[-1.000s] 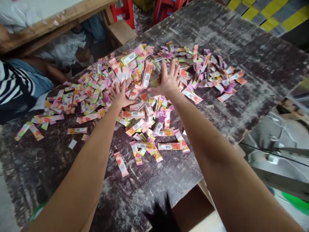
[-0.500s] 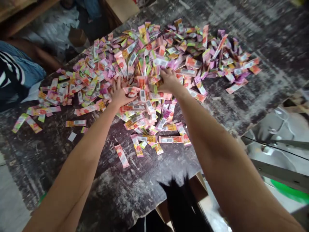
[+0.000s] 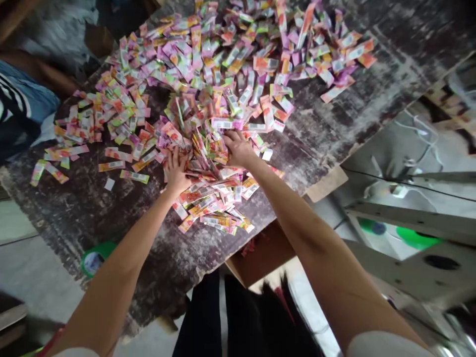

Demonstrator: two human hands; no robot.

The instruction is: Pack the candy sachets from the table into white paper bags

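Many small printed sachets [image 3: 223,124], pink, yellow, green and purple, lie heaped on a dark worn table [image 3: 159,253]. My left hand [image 3: 176,172] rests on the left side of the nearer heap, fingers spread. Against its right side is my right hand [image 3: 238,148], its fingers also apart and touching sachets. Between the two hands, several sachets stand bunched and tilted. A looser spread of sachets reaches beyond both hands to the table's far edge.
A green roll of tape [image 3: 97,259] lies near the table's front left edge. Below the front edge is an open cardboard box [image 3: 264,253]. At the left edge sits another person [image 3: 22,109]. Metal frames [image 3: 412,228] stand at the right.
Both hands have drawn nearer to the table's front edge, with sachets gathered between them. A gap has opened in the heap behind. The view has shifted, showing the tape and the box.
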